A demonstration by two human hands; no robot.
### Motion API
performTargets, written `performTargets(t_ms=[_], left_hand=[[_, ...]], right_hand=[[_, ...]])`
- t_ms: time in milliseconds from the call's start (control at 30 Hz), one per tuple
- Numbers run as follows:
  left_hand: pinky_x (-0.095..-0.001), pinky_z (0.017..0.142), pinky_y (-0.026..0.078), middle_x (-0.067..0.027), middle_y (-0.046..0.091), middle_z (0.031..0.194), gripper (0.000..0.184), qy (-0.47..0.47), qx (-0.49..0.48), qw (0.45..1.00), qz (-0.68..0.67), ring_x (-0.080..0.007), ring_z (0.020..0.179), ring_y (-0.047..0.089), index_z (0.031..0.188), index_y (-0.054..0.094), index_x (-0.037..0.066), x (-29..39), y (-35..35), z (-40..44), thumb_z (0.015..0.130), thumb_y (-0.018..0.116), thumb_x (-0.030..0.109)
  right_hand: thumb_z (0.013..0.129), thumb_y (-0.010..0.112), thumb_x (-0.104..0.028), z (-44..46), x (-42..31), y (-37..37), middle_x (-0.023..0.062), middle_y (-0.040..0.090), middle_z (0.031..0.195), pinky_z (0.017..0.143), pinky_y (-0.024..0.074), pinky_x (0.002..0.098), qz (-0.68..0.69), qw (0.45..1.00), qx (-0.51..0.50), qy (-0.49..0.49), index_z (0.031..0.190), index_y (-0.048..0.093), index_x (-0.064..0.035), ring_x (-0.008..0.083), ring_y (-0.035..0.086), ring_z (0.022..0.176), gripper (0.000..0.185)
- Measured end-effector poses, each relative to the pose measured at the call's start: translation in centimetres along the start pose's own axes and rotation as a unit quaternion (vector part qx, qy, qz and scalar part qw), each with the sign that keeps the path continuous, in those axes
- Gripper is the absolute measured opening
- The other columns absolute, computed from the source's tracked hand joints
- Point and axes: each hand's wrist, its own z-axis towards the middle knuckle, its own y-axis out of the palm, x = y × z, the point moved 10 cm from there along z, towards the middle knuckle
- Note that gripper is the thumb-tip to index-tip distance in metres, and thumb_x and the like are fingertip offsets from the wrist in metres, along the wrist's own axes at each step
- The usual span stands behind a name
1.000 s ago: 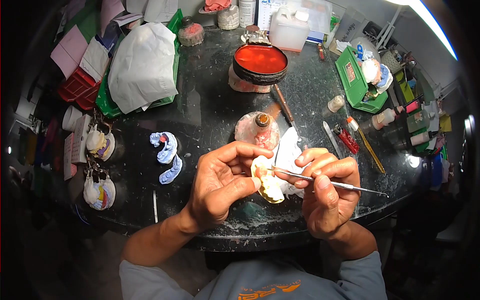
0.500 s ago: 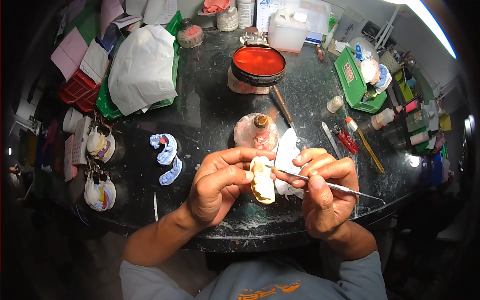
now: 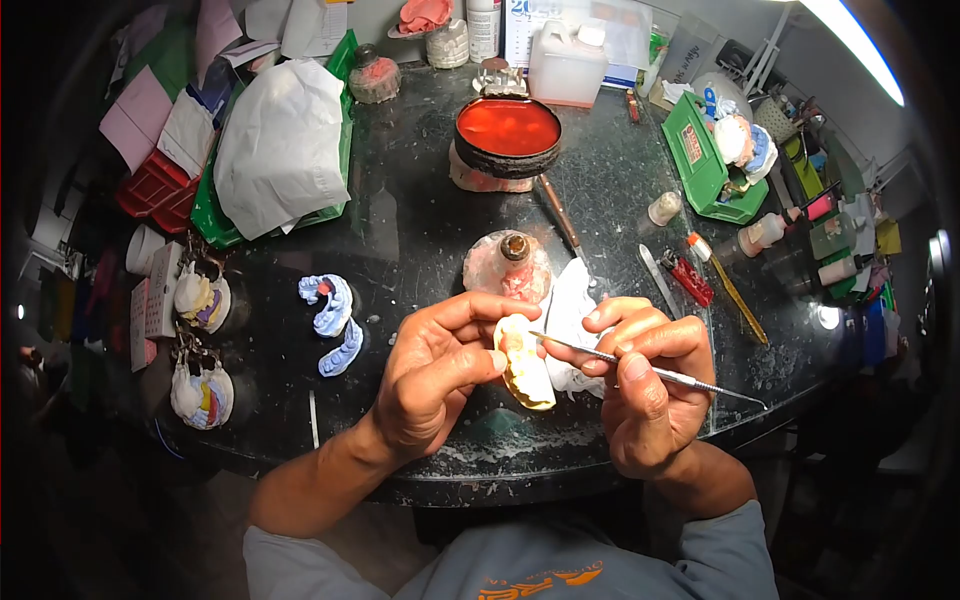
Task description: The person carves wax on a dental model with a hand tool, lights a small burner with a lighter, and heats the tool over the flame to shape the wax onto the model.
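Between the thumb and fingers of my left hand is a pale yellow dental model with a row of teeth, held upright in front of me. My right hand grips a thin metal dental carver like a pen. The carver's left tip is at the upper part of the model, by the teeth; its hooked far end points right. A crumpled white cloth lies on the bench behind the hands. Just beyond the model stands a burner with a pink-stained base.
A black pan of red wax stands at the back. Blue dental models lie on the left, near mounted models. A knife, a red lighter and a yellow-handled brush lie right. A green box sits behind them.
The dental model has turned slightly in my left hand, and the left thumb has shifted a little lower. The carver tip stays at the model's upper part. The view has shifted slightly.
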Motion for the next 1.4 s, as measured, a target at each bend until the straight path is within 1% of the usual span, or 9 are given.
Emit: performTargets(t_ms=[267, 433, 600, 700, 933, 1033, 1233, 1333, 1400], left_hand=[[-0.0369, 0.096, 0.054, -0.0196, 0.068, 0.110, 0.047, 0.047, 0.016, 0.997, 0.051, -0.0240, 0.104, 0.069, 0.125, 0.054, -0.009, 0.4, -0.3, -0.1, 0.080, 0.060, 0.005], [-0.0366, 0.095, 0.055, -0.0209, 0.069, 0.108, 0.049, 0.053, 0.011, 0.997, 0.058, -0.0248, 0.104, 0.069, 0.126, 0.054, -0.010, 0.5, 0.0, -0.1, 0.081, 0.059, 0.007], [-0.0357, 0.085, 0.056, -0.0213, 0.070, 0.107, 0.058, -0.034, -0.005, 0.998, -0.043, -0.0260, 0.095, 0.069, 0.133, 0.051, -0.012, -0.6, 0.1, 0.0, 0.083, 0.055, 0.016], [-0.0335, 0.076, 0.055, -0.0210, 0.069, 0.104, 0.063, -0.069, -0.018, 0.992, -0.107, -0.0252, 0.080, 0.066, 0.137, 0.048, -0.014, -1.3, 0.4, 0.2, 0.084, 0.051, 0.021], [-0.0313, 0.069, 0.051, -0.0200, 0.066, 0.096, 0.066, -0.122, -0.047, 0.963, -0.235, -0.0218, 0.072, 0.062, 0.141, 0.043, -0.015, -2.4, 0.7, 0.1, 0.087, 0.045, 0.022], [-0.0305, 0.066, 0.049, -0.0194, 0.066, 0.094, 0.065, -0.128, -0.051, 0.957, -0.255, -0.0202, 0.070, 0.061, 0.141, 0.043, -0.016, -2.4, 0.9, 0.1, 0.088, 0.043, 0.022], [-0.0296, 0.063, 0.047, -0.0184, 0.066, 0.091, 0.064, -0.141, -0.045, 0.956, -0.255, -0.0186, 0.068, 0.060, 0.140, 0.044, -0.015, -2.5, 0.9, 0.0, 0.088, 0.042, 0.022], [-0.0296, 0.063, 0.047, -0.0181, 0.065, 0.090, 0.064, -0.144, -0.043, 0.955, -0.255, -0.0184, 0.067, 0.060, 0.139, 0.045, -0.015, -2.5, 0.9, 0.0, 0.088, 0.042, 0.022], [-0.0296, 0.063, 0.047, -0.0180, 0.065, 0.090, 0.064, -0.145, -0.043, 0.955, -0.254, -0.0183, 0.067, 0.060, 0.139, 0.045, -0.015, -2.5, 0.9, 0.0, 0.088, 0.042, 0.022]], right_hand=[[0.093, 0.053, 0.000, -0.3, 0.4, -0.3, 0.0140, 0.062, 0.084, 0.094, 0.0466, 0.0469, 0.013, 0.999, 0.005, 0.037, 0.099, 0.051, 0.0001, 0.0184, 0.060, 0.077, 0.006], [0.092, 0.054, 0.002, 0.1, -0.2, -0.1, 0.0142, 0.062, 0.085, 0.093, 0.0464, 0.0454, 0.019, 1.000, -0.019, -0.002, 0.100, 0.052, 0.0009, 0.0199, 0.059, 0.082, 0.009], [0.085, 0.059, 0.007, 0.2, -1.1, -0.1, 0.0149, 0.065, 0.087, 0.089, 0.0493, 0.0412, -0.019, 0.998, -0.035, -0.038, 0.097, 0.056, 0.0015, 0.0268, 0.063, 0.091, 0.013], [0.087, 0.056, 0.005, 0.3, -1.4, 0.6, 0.0112, 0.061, 0.083, 0.090, 0.0452, 0.0439, -0.073, 0.995, -0.062, -0.033, 0.097, 0.051, -0.0023, 0.0224, 0.058, 0.089, 0.014], [0.084, 0.061, 0.011, -0.4, -0.7, 0.6, 0.0130, 0.058, 0.086, 0.084, 0.0620, 0.0396, -0.057, 0.996, -0.069, -0.011, 0.097, 0.050, -0.0019, 0.0242, 0.056, 0.098, 0.021], [0.079, 0.068, 0.010, -0.1, -1.2, 0.0, 0.0119, 0.065, 0.080, 0.081, 0.0527, 0.0389, -0.053, 0.998, -0.016, -0.032, 0.090, 0.056, -0.0003, 0.0279, 0.066, 0.089, 0.019], [0.078, 0.070, 0.009, 0.0, -1.4, 0.3, 0.0110, 0.065, 0.079, 0.082, 0.0533, 0.0384, -0.081, 0.996, -0.031, -0.037, 0.088, 0.057, -0.0005, 0.0274, 0.066, 0.090, 0.019], [0.083, 0.061, 0.011, -0.1, -1.4, 1.1, 0.0127, 0.059, 0.083, 0.085, 0.0626, 0.0422, -0.100, 0.989, -0.095, -0.047, 0.096, 0.052, -0.0009, 0.0255, 0.056, 0.097, 0.020], [0.079, 0.067, 0.010, 0.0, -1.4, 0.7, 0.0115, 0.063, 0.081, 0.083, 0.0566, 0.0392, -0.089, 0.994, -0.053, -0.039, 0.090, 0.056, -0.0006, 0.0262, 0.062, 0.093, 0.019]])
